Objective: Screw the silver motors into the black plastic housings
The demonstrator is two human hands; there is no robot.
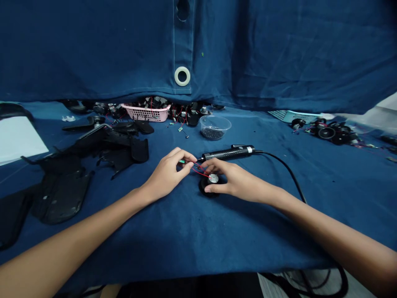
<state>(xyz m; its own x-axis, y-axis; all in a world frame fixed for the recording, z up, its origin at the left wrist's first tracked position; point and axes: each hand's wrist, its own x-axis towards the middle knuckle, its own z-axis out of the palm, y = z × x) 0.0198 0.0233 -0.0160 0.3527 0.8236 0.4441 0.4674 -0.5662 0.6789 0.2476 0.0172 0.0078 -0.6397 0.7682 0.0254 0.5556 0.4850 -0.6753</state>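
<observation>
My left hand (172, 171) is closed, thumb and fingertips pinching thin red wires (198, 171). A small green circuit board (182, 161) shows between those fingers. The wires run to a small silver motor (213, 178) on a round black base (204, 188), which rests on the blue cloth. My right hand (226, 176) curls around this motor, thumb on the near side and fingers on the far side. Just beyond both hands lies a black electric screwdriver (229, 153), its tip pointing left toward my left fingers.
A clear plastic bowl (215, 128) holds small dark screws. Behind are a pink basket (147, 114) of motor parts and a teal basket (297, 117). Black plastic shells (62, 190) are piled at left. More motor units (328, 131) lie at right. The screwdriver's cable (285, 163) curves rightward.
</observation>
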